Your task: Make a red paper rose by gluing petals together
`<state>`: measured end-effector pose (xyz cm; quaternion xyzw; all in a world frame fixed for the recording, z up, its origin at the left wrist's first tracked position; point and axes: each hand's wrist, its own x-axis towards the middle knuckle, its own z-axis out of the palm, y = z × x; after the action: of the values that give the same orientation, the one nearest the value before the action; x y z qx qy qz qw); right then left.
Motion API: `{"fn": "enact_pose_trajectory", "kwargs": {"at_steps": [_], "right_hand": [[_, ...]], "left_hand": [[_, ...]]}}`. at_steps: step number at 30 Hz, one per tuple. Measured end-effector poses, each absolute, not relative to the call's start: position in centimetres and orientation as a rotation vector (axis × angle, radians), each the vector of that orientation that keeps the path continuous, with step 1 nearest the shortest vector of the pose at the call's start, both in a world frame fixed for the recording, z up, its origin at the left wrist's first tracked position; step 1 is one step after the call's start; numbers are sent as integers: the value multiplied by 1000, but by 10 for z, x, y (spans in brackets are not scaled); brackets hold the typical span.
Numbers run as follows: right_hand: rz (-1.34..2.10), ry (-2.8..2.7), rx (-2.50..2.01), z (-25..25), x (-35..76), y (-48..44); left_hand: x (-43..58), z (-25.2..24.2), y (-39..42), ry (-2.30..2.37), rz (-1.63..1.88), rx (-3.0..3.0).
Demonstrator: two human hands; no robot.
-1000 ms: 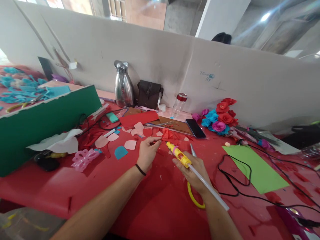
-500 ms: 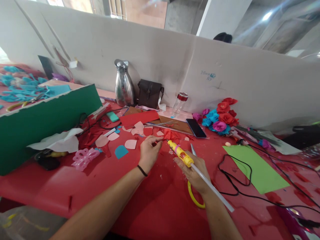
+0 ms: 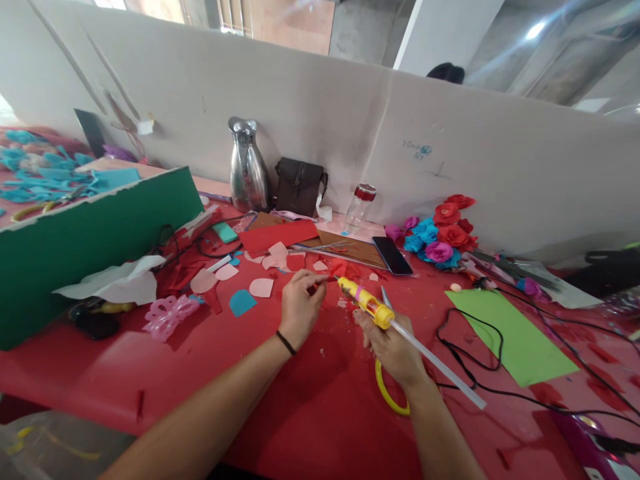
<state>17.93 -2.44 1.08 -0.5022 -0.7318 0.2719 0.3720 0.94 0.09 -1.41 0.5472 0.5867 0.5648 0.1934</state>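
Sitting nearest, at 4 o'clock off the tip of the glue gun [image 3: 367,303]: purple device [image 3: 583,437], partly out of view. Scissors [image 3: 382,391] at 5 on the red tabletop [image 3: 305,407], yellow handle loop showing below the right hand [image 3: 393,343], blade tip poking out above it; middle hidden, can't tell if the hand touches them.

Hands: right, between 4 and 5, wrapped around the yellow glue gun, nozzle aimed toward 10, clear glue stick [image 3: 443,367] running out the back toward 4. Left hand [image 3: 303,307] at 8, fingers narrow, pinching a small red piece [image 3: 330,279] right by the nozzle; too small to tell if they touch.

Black cable [image 3: 463,357] looped at 4, partly over the light green sheet [image 3: 525,347]. Pink butterfly-shaped ornament [image 3: 170,316] at 9; blue cut piece [image 3: 243,303] at 9 too, closer in. Crumpled white sheet [image 3: 115,280] at 9, in front of the dark green board [image 3: 110,233].

Farther: phone [image 3: 393,255] at 2, red sheet [image 3: 277,235] at 10, flower bunch [image 3: 443,233] between 2 and 3. Red-lidded jar [image 3: 358,212] between 12 and 1, dark bag [image 3: 299,188] at 11, steel jug [image 3: 249,173] just left of it. White partition [image 3: 320,107] at 12, behind everything
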Motion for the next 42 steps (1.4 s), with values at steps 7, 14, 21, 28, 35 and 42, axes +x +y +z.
{"fn": "enact_pose_trajectory", "kwargs": {"at_steps": [7, 14, 21, 28, 35, 42], "right_hand": [[711, -1767, -1293, 9, 182, -23], [400, -1777, -1398, 7, 186, -17], [299, -2312, -1631, -6, 188, -9], [289, -2437, -1534, -8, 189, -11], [727, -1792, -1319, -1, 161, -22], [1016, -1436, -1221, -12, 142, -23]], "left_hand": [[9, -12, 3, 1599, 1602, 1460], [7, -16, 8, 1490, 1616, 1093], [8, -16, 8, 1318, 1639, 915], [11, -8, 0, 1397, 1666, 1198], [24, -2, -11, 1128, 1619, 915], [43, -6, -20, 802, 1355, 464]]}}
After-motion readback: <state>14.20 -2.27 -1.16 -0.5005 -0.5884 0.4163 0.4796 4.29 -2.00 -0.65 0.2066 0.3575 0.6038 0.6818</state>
